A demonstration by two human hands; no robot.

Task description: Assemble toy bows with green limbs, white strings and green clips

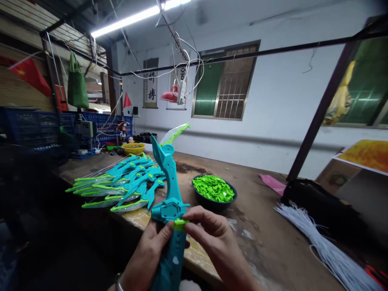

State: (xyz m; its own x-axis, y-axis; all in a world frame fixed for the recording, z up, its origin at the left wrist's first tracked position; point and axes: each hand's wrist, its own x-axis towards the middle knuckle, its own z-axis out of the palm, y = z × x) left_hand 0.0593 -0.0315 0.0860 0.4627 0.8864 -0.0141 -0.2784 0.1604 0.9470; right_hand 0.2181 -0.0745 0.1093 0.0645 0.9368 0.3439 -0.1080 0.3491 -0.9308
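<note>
My left hand (148, 254) grips the handle of a teal plastic toy bow (168, 190), held upright near the table's front edge, its green-tipped limb curving up and away. My right hand (212, 238) pinches a small bright green plastic piece (181, 224) against the bow's middle, just below its hexagonal hub. Behind the bow a dark bowl (214, 201) holds several of the same green pieces. To the left lies a pile of finished teal and green bows (121, 184) on the wooden table (257, 226).
A bundle of white cords (321, 242) lies at the right beside a black bag (315, 202). A pink sheet (273, 182) sits further back. A yellow bowl (133, 148), blue crates (33, 125) and tools stand at the far left. Wires and a power strip (182, 91) hang overhead.
</note>
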